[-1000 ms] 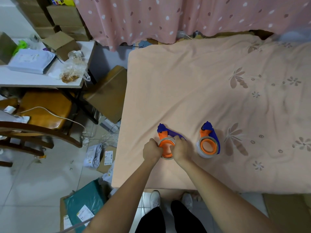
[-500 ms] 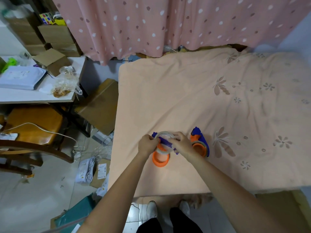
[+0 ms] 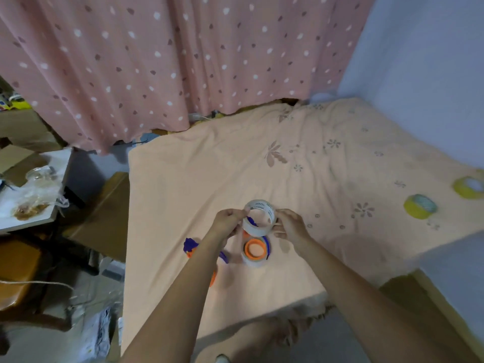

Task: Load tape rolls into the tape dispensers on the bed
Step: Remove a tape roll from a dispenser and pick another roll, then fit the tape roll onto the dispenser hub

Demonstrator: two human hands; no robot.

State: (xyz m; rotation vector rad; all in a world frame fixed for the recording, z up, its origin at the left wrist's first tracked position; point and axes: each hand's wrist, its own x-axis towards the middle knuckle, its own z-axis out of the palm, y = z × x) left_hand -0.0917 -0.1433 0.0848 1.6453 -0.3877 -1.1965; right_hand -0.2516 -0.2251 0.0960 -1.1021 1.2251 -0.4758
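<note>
We see a clear tape roll with a white printed cardboard core (image 3: 259, 218) lifted above the peach flower-printed bedsheet (image 3: 327, 179), its opening tilted toward us so the lettering inside the core shows. The left hand (image 3: 227, 224) pinches the roll's left rim between thumb and fingertips, knuckles facing up, wrist bent slightly inward. The right hand (image 3: 290, 224) grips the right rim with its fingers curled around the outer wall and the thumb on top. Both forearms reach forward from the bottom of the view and converge on the roll, the left one crossing low over the bed's near edge.

Directly below the held roll lies an orange-and-blue plastic tape dispenser (image 3: 256, 249) flat on the sheet, with a clear tape roll already sitting around its orange hub. To its left, a second orange-and-blue tape dispenser (image 3: 192, 248) rests on the sheet, largely hidden under the left forearm; we cannot tell whether it carries tape.

Well apart, toward the right edge of the bed, two yellow tape rolls lie flat: the nearer yellow roll (image 3: 419, 206) and the farther yellow roll (image 3: 469, 187), close to the border of the view.

Behind the bed hangs a pink curtain with white and dark dots (image 3: 170, 61). To the left stands a white table (image 3: 31, 221) with a crumpled clear plastic bag (image 3: 36, 197) on it.
</note>
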